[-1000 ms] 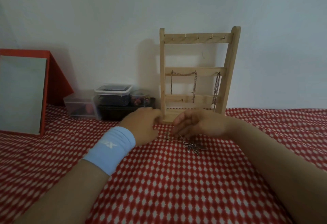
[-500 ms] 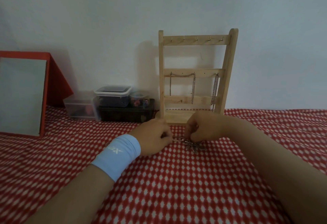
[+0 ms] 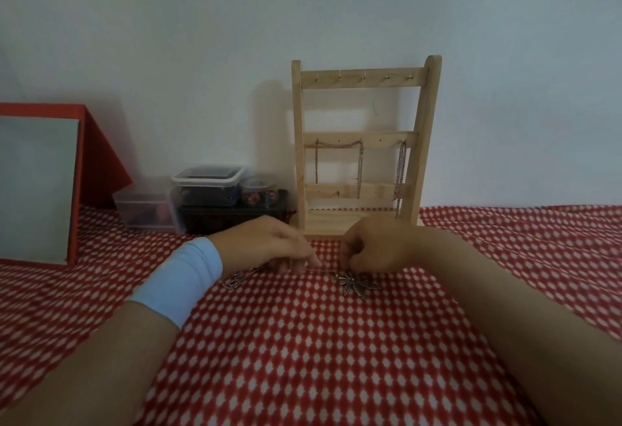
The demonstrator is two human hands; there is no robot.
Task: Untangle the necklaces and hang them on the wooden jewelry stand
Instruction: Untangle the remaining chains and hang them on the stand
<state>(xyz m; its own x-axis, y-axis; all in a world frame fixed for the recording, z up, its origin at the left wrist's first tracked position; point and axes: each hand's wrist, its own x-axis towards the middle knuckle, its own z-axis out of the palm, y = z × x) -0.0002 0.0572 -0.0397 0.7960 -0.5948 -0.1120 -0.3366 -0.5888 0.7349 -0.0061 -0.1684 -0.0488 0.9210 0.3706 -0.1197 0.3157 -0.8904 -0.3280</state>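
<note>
Near the back edge of the counter (image 3: 538, 234), just in front of the wooden jewelry stand (image 3: 363, 79), both hands are down on a silvery necklace (image 3: 321, 271) lying on the red-and-white checked cloth (image 3: 303, 341). The right hand (image 3: 377, 250) is curled tight, its fingertips pinching the chain right above a dark, spiky, leaf-like pendant (image 3: 358, 286) that rests flat on the cloth. The left hand (image 3: 269, 247), with a pale blue wristband (image 3: 181, 277), reaches its fingers down onto the chain; whether they pinch it or only press on it I cannot tell. More of the chain lies looped beneath that wrist.

Behind the hands the stand is upright against the wall (image 3: 303, 22), with chains (image 3: 338, 144) draped from its middle rail. Towards the left edge sit stacked plastic tubs (image 3: 207, 186) and a red-framed mirror (image 3: 33, 186) leaning back.
</note>
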